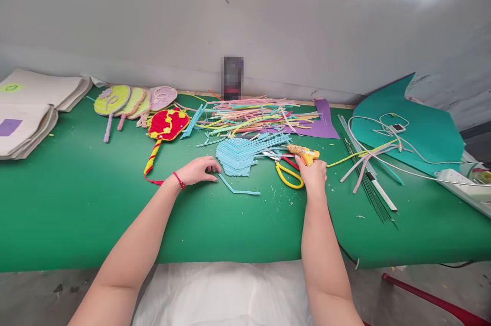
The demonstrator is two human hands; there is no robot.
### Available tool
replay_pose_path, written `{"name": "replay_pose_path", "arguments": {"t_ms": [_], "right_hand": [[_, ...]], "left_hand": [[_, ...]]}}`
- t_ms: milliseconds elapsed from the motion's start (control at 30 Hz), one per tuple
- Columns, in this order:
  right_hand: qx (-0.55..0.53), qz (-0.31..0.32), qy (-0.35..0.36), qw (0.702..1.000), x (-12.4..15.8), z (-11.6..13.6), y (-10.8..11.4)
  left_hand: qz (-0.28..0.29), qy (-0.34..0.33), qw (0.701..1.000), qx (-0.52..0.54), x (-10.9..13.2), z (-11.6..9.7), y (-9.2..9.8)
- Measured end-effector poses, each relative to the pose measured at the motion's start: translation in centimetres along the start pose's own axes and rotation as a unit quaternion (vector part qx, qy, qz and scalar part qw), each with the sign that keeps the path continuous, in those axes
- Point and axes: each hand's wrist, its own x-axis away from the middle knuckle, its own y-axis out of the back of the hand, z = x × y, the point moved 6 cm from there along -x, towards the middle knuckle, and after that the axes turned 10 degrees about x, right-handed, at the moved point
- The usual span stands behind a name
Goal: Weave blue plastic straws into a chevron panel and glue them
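Note:
My right hand (313,175) is wrapped round the handle of a yellow glue gun (305,153), its nozzle pointing left. My left hand (199,170) is over the table with curved fingers, thumb and forefinger apart. Just by its fingertips lies one end of a bent light-blue pipe cleaner (245,192). Beyond that is a flat panel of light-blue pipe cleaners (236,157) laid side by side in a V pattern, loose ends spreading right. Scissors with yellow and red handles (289,176) lie between the panel and my right hand, which partly hides them.
A red and yellow fan (169,124) and several pastel fans (112,100) lie at left, near stacked papers (26,129). Mixed pipe cleaners (253,116) are heaped at the back. Thin wires (368,188), a teal sheet (429,126) and a power strip (460,182) are at right.

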Motion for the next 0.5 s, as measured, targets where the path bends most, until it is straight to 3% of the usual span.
{"name": "replay_pose_path", "arguments": {"t_ms": [67,133,233,267,333,433,500], "right_hand": [[-0.034,-0.027,-0.009,0.999,0.0,-0.1,0.4],[-0.080,-0.098,-0.001,0.992,0.0,-0.1,1.5],[-0.172,-0.187,0.066,0.965,0.7,1.0,2.8],[-0.207,-0.169,0.100,0.958,1.0,1.7,2.6],[-0.268,-0.043,0.178,0.946,1.9,4.0,1.2],[-0.296,0.154,0.307,0.891,4.7,7.6,-1.1],[-0.295,0.218,0.364,0.856,6.3,8.9,-1.8]], "left_hand": [[0.003,-0.012,1.000,-0.008,-0.3,0.1,-0.4],[0.002,-0.023,1.000,-0.006,-0.5,0.1,-0.6],[-0.004,-0.032,0.998,0.048,-0.5,0.0,-0.6],[-0.012,-0.036,0.997,0.071,-0.5,-0.1,-0.5],[-0.042,-0.048,0.993,0.101,-0.5,-0.5,-0.2],[-0.108,-0.062,0.988,0.093,-0.6,-1.0,0.2],[-0.136,-0.066,0.985,0.079,-0.7,-1.2,0.3]]}}
